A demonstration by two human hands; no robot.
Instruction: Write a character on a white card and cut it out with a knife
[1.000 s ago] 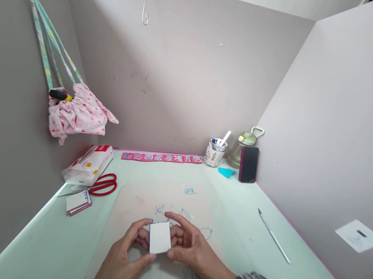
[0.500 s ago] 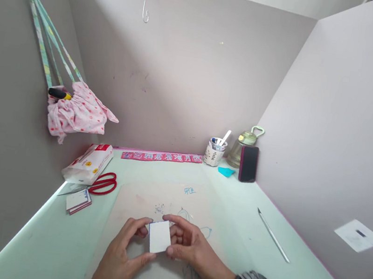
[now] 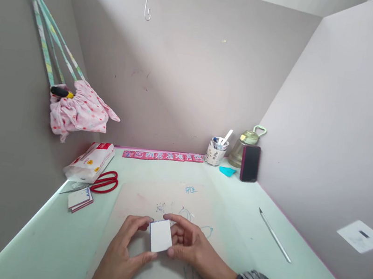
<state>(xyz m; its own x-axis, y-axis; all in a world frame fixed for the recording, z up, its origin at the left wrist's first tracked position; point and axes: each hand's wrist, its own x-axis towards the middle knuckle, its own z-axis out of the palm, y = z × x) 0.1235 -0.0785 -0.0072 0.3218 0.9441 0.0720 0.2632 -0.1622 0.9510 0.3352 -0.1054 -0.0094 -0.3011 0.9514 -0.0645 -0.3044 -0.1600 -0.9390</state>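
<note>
White card (image 3: pixel 160 236): pinched at its edges between left hand (image 3: pixel 124 254) and right hand (image 3: pixel 187 243), fingers closed on it, above near mat (image 3: pixel 134 202).

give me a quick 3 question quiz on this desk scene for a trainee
1. True or false: the white card is held by both the left hand and the right hand.
2. Which lies closest to the red scissors? A) the phone B) the tissue pack C) the thin blade
3. Fill in: the pink cloth bag hangs on the ____ wall of the booth.

Key:
1. True. Fingers of both hands pinch its edges above the desk mat.
2. B. The tissue pack sits right beside the scissors at the desk's left rear.
3. Left.
</note>
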